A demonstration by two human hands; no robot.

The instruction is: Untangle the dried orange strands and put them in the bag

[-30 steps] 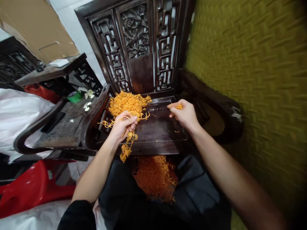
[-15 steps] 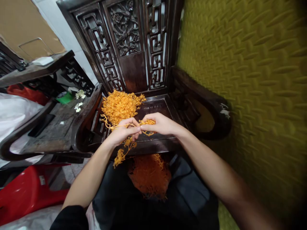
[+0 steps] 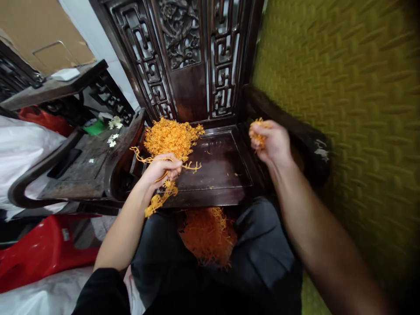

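My left hand [image 3: 166, 168] is closed in a pinch on an orange branching strand [image 3: 193, 166], whose ends stick out on both sides. A knotted orange cluster [image 3: 160, 199] hangs below that hand, over the front edge of the seat. My right hand [image 3: 272, 140], raised over the right side of the chair, is wrapped round a bunch of small orange pieces [image 3: 258, 133]. Just beyond my left hand, a heap of orange curly pieces [image 3: 172, 136] lies on the dark wooden seat [image 3: 223, 159].
Below the seat, between my knees, is a mass of orange strands [image 3: 208, 236]. A carved chair back [image 3: 190, 87] rises ahead, with a padded olive surface [image 3: 328, 65] at right. At left are a second wooden chair [image 3: 78, 175], green tape [image 3: 94, 127] and a red plastic stool [image 3: 49, 253].
My hands have parted. The right hand has moved right and up, away from the left, with its orange bunch. My left hand stays near the heap, still pinching a strand.
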